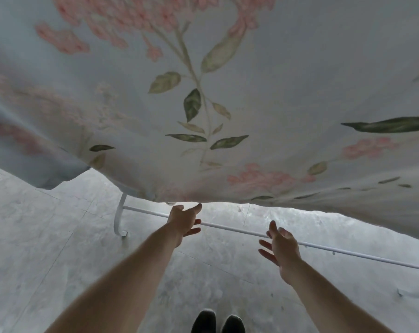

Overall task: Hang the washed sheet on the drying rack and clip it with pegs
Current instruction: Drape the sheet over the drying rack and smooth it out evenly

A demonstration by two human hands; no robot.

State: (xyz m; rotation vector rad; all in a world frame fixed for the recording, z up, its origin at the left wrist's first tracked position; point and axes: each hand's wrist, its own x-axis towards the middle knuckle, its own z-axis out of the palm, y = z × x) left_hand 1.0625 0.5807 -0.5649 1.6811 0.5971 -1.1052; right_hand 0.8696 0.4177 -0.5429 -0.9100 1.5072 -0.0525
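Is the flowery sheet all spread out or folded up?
Spread out. The sheet hangs wide over the rack, its flower print lying flat across the view.

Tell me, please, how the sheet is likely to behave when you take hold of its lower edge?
The sheet looks floppy: it drapes in soft folds and its hem sags between the hands. It will probably bunch in the grip of the left hand rather than lift as a flat panel. Being washed, it may feel heavy, though dampness isn't visible.
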